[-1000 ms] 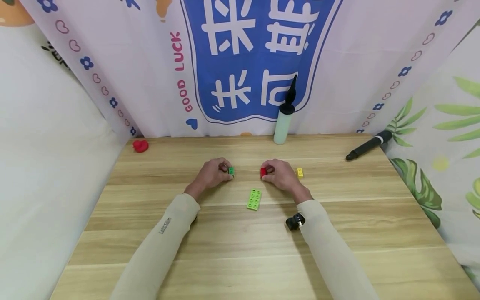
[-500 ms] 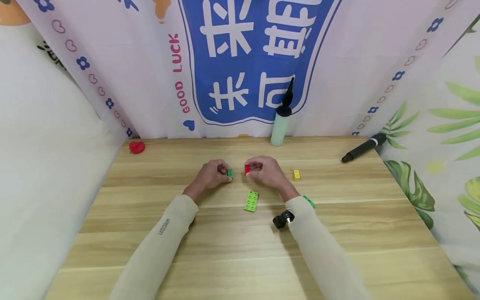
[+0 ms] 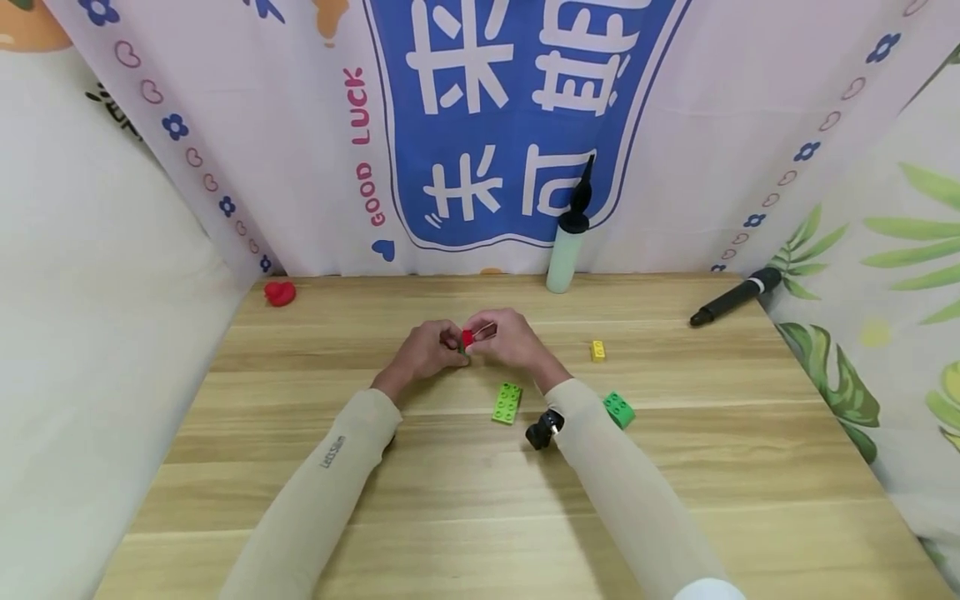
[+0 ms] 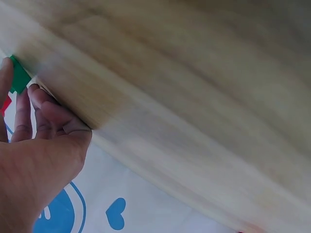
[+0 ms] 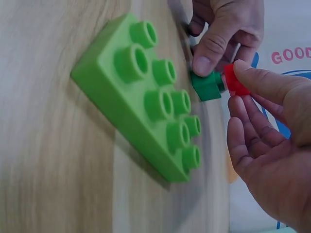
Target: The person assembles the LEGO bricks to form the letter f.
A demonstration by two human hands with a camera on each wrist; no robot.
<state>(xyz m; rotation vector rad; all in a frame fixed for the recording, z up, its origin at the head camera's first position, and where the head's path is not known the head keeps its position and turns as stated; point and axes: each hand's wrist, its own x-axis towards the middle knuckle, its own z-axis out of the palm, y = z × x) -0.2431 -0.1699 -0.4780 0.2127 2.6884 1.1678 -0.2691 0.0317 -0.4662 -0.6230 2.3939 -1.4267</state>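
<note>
Bricks nearly joined: left hand (image 3: 426, 350) pinching dark green brick (image 5: 206, 85), right hand (image 3: 504, 337) pinching red brick (image 5: 234, 80), touching, not pressed home. Light green plate (image 3: 507, 402) untouched.

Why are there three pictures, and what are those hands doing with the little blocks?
These are a person's two bare hands, filmed by three cameras. The big picture comes from a camera on the head, looking down at a wooden table. The other two come from cameras strapped to each wrist, so they see very close up. The left hand pinches a small dark green brick. The right hand pinches a small red brick right against it. On the table lie a light green plate with eight studs, a green brick, a yellow brick, a red lump, a pale bottle-shaped thing and a black stick.
</note>
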